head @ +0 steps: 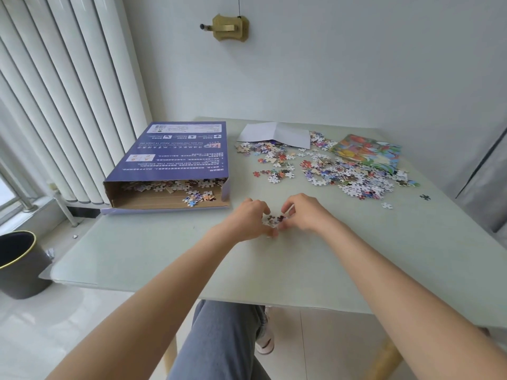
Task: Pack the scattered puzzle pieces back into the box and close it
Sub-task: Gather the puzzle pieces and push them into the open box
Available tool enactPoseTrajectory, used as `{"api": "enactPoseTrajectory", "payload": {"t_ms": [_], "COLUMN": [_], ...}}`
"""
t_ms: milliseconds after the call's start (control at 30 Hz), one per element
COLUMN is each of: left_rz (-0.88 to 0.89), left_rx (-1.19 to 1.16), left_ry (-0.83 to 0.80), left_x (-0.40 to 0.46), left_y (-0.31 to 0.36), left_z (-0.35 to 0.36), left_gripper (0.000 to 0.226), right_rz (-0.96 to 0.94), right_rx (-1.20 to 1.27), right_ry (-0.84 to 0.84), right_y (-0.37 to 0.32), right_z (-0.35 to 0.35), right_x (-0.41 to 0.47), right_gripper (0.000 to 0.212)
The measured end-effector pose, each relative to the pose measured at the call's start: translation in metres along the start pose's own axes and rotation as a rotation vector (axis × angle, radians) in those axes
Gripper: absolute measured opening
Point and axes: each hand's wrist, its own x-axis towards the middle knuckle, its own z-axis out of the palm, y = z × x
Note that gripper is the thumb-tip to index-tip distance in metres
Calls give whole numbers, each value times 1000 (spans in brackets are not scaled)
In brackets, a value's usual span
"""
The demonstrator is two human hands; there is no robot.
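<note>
Purple cardboard makes up the puzzle box [175, 152], which lies flat on the left of the pale green table [164, 256], its printed back facing up and its near end open toward the person. Inside the open mouth, a layer of loose pieces [192, 192] sits on the brown cardboard floor, thickest toward the back and thinning to a small cluster near the front right corner. The end flap [164, 210] lies folded down on the table at the mouth.

Both hands meet just in front of the box's right corner. The left hand [247, 219] and the right hand [304, 213] curl their fingers inward around a small clump of gathered pieces [274, 220], cupping it between them on the tabletop.

Farther back on the right, the main scatter of puzzle pieces [337, 171] spreads over the table, well apart from the box. A folded white sheet [277, 134] lies at its far edge, and a colourful printed picture sheet [367, 152] rests beside it on the right, pieces overlapping its near edge. Two stray pieces, one white [386, 205] and one dark [425, 197], lie alone at the near right of the scatter.

On the floor at left stands a dark waste bin [19, 267] with a gold rim; what it holds cannot be told.
</note>
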Motion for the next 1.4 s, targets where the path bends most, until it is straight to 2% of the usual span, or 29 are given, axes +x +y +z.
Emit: {"api": "enactPoseTrajectory", "payload": {"t_ms": [133,233,333,567,767,933,1100,1267,1400], "left_rz": [-12,-52,-73,-53,1,78,135,125,105], "left_rx": [-42,-91,-82,-67,-120,-117,-145,-171,-183], "left_ry": [3,-15,-52,-49,-28,47,140,173,179], "left_x": [1,3,6,6,2,-3,-11,-16,-17], "left_y": [1,3,9,12,9,7,-4,-6,-10], "left_z": [0,-2,-5,-3,0,3,3,3,2], "left_gripper": [60,54,50,42,38,36,27,26,32], "right_rz": [31,13,16,-2,3,-55,-126,-158,-132], "right_rx": [-12,-50,-57,-61,-84,-102,-16,-3,11], "right_ry": [-51,-128,-155,-161,-243,-181,-69,-83,-94], "right_y": [-3,-7,-7,-8,-13,-14,-11,-17,-16], "right_z": [-2,-5,-6,-2,-7,-4,3,11,11], "right_x": [6,8,11,14,11,6,-4,-6,-3], "right_gripper": [47,40,44,42,30,24,36,27,35]}}
